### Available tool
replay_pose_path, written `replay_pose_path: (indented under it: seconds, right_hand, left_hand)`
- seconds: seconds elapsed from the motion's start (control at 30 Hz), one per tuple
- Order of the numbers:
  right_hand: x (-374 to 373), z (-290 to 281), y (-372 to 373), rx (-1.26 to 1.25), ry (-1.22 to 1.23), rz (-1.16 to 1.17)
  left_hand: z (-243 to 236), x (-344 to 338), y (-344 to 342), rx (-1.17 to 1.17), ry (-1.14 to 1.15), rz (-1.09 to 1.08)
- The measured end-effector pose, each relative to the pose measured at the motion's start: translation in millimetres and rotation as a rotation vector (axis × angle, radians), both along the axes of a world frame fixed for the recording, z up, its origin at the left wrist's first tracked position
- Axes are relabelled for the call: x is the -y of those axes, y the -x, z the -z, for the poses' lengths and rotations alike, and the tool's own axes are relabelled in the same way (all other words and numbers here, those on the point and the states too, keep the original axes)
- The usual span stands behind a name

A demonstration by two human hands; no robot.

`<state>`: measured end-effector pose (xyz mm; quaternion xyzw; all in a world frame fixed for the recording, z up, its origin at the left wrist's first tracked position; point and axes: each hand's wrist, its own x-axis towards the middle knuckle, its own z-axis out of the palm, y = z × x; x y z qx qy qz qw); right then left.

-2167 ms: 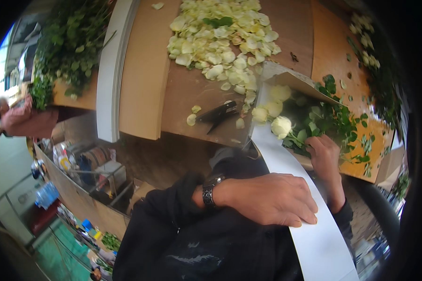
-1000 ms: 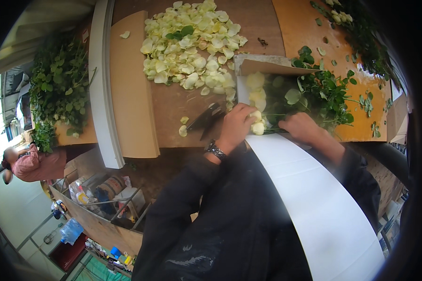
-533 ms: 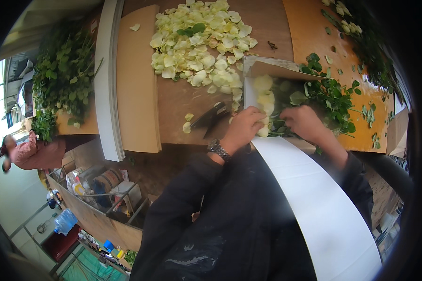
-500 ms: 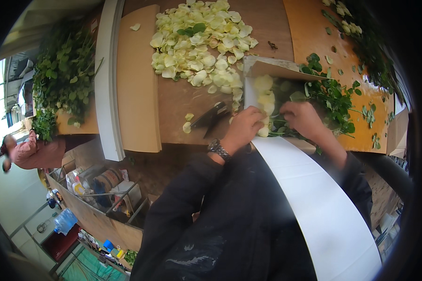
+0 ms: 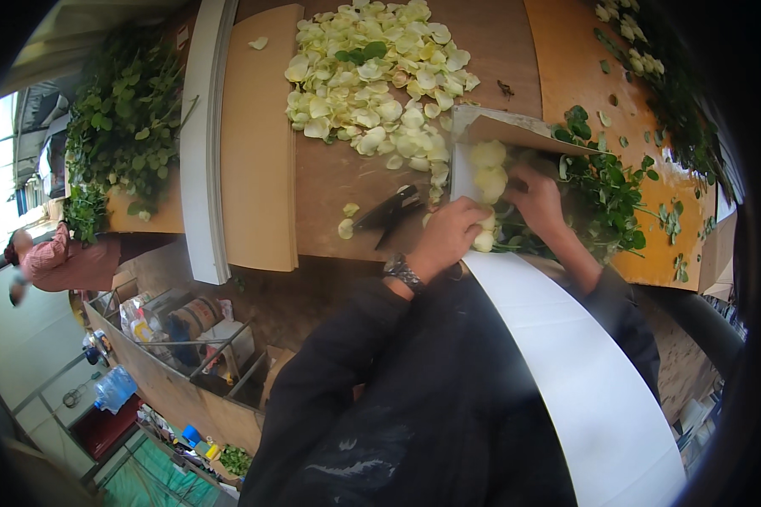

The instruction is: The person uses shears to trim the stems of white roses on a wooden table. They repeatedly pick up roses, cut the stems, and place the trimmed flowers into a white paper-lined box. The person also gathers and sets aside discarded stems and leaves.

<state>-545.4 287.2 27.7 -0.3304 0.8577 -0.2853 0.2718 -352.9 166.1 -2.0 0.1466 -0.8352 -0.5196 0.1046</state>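
Pale cream roses (image 5: 489, 183) lie in a column on a white cardboard sheet (image 5: 579, 380), their heads to the left and leafy stems (image 5: 604, 190) to the right. My left hand (image 5: 450, 237) has its fingers closed around the rose head nearest me. Just right of the upper heads, my right hand (image 5: 536, 196) is bent with its fingers drawn together by the stems; what they pinch is hidden. The sheet runs from the table down over my lap. An upright flap of cardboard (image 5: 516, 128) stands beyond the roses.
A heap of loose cream petals (image 5: 376, 93) covers the far table. A black tool (image 5: 389, 211), perhaps a stapler, lies left of my left hand. Stacked cardboard sheets (image 5: 262, 152) stand further left, near green foliage (image 5: 123, 127). A person (image 5: 72, 258) stands at the far left.
My right hand has moved up and slightly left, from the lower stems toward the upper rose heads. My left hand stays by the nearest rose. The whole view has shifted slightly.
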Motion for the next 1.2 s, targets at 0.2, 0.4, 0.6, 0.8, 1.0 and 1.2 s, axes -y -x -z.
replay_pose_path:
  seconds: [0.2,0.4,0.6,0.8,1.0,1.2]
  right_hand:
    - [-7.6,16.8,-8.2,-0.092,0.027,-0.143]
    - [-1.7,18.2,5.9,0.146,0.107,0.045]
    - [-4.0,9.7,16.3,0.428,0.129,0.166]
    - [-1.2,28.1,6.1,0.208,0.030,0.096]
    - [2.5,32.6,11.4,0.204,-0.107,0.008]
    - [8.7,29.8,19.7,0.250,-0.152,-0.124]
  left_hand:
    - [-6.8,3.7,-5.7,0.029,-0.049,-0.015]
    - [-7.3,8.9,-15.1,0.020,-0.067,-0.004]
    - [-5.4,9.5,-12.3,-0.019,-0.006,-0.003]
    - [-6.5,8.4,-11.1,-0.019,0.005,-0.018]
    - [-20.7,15.3,-4.9,-0.022,0.149,-0.238]
    - [-32.1,29.3,12.5,-0.075,0.408,-0.067]
